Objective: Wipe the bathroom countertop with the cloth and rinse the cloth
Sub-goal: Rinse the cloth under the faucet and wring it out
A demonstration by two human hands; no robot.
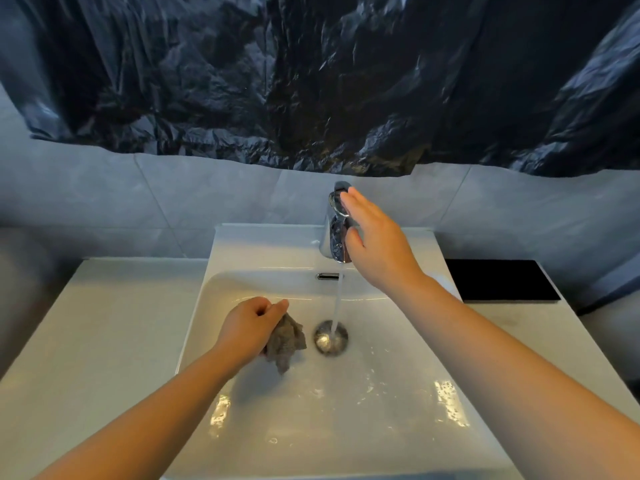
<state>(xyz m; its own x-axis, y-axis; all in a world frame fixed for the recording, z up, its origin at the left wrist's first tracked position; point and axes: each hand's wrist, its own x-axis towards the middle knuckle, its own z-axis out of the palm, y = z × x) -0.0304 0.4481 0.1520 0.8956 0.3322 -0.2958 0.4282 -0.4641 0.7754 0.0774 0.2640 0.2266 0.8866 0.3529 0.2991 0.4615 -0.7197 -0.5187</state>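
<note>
from the head camera, everything sits around the white sink (242, 427). the left hand (251, 329) is down inside the basin, left of the drain (330, 336), its fingers (277, 306) curled and pinched shut on the grey cloth (285, 342). the cloth is bunched up, gripped at its top, and hangs from under the fingers toward the basin floor, just beside the drain and apart from the water stream (338, 299). the stream falls from the chrome faucet (334, 223) at the back rim of the sink straight onto the drain; the basin floor is wet and shiny. the right hand (375, 240) is up at the faucet, fingers (358, 202) straight and held loosely together, palm flat against the lever side, gripping nothing; whether it presses the lever i cannot tell. the pale tabletop (104, 341) runs to the left of the sink, and a black rectangular mat (502, 280) lies on it to the right of the sink. crumpled dark plastic sheeting (311, 81) hangs on the wall above the faucet.
</note>
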